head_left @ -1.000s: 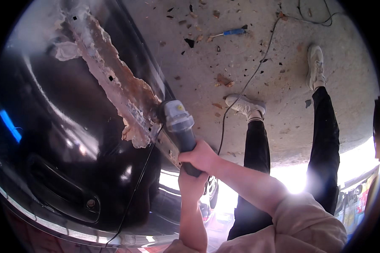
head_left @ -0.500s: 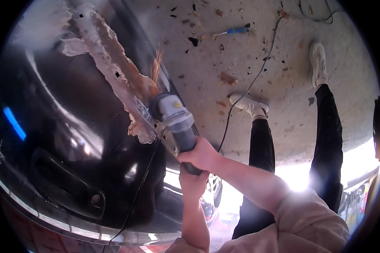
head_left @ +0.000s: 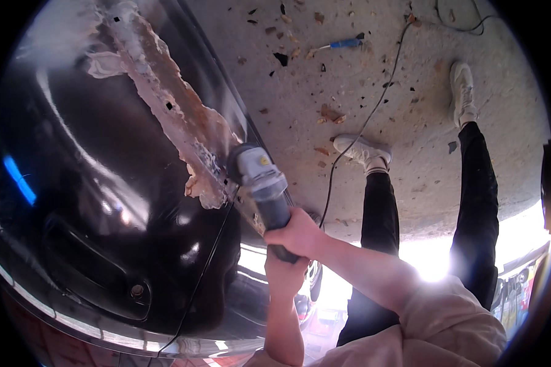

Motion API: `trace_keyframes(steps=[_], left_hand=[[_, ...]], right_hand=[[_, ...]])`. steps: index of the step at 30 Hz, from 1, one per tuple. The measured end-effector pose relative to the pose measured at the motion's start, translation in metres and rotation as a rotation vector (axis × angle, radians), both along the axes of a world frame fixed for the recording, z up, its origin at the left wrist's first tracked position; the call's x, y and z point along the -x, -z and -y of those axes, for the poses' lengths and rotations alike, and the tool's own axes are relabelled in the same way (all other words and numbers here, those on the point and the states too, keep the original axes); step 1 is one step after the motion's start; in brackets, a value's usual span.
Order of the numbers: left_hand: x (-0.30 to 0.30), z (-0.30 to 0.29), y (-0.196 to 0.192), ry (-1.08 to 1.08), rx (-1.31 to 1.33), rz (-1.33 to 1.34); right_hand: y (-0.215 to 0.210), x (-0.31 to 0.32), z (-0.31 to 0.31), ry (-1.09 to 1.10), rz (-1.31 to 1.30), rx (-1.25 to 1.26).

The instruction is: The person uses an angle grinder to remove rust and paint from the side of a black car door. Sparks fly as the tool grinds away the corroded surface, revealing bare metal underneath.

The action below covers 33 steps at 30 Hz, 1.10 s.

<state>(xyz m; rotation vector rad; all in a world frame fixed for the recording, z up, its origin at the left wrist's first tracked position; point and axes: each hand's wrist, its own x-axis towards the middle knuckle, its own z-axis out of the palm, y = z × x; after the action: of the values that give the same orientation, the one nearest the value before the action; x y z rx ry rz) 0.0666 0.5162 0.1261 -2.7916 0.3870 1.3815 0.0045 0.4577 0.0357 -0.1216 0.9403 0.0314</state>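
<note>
A grey angle grinder (head_left: 268,183) is in both of my hands, its disc end against the edge of a black car body panel (head_left: 104,183). My right hand (head_left: 297,232) wraps round the middle of the grinder's body. Below it, my left hand (head_left: 284,275) grips the rear end. Along the panel, just left of the disc, runs a ragged strip of bare, rusty metal (head_left: 171,104) with peeling edges and small dark holes. The disc's exact contact with the metal is hard to make out.
On the concrete floor (head_left: 300,104) lie a blue-handled tool (head_left: 346,43), scattered brown and black chips (head_left: 332,114) and a dark power cable (head_left: 382,95). My white shoes (head_left: 362,150) stand to the right of the car. Another thin dark cable (head_left: 205,269) crosses the black panel.
The grinder and both hands have shifted slightly right and toward me along the panel edge. The orange sparks that rose from the disc no longer show.
</note>
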Motion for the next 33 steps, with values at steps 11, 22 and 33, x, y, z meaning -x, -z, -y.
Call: trace_keyframes(steps=[11,22,33], left_hand=[[-0.012,-0.039,0.011,0.086,0.119,-0.013],[-0.020,-0.046,0.013,-0.020,0.048,-0.067],[-0.006,0.003,0.004,-0.129,-0.177,-0.084]], right_hand=[[-0.002,-0.004,-0.015,0.115,0.011,0.173],[0.004,-0.003,-0.013,0.041,-0.048,0.045],[0.009,-0.003,-0.017,-0.007,0.000,-0.022]])
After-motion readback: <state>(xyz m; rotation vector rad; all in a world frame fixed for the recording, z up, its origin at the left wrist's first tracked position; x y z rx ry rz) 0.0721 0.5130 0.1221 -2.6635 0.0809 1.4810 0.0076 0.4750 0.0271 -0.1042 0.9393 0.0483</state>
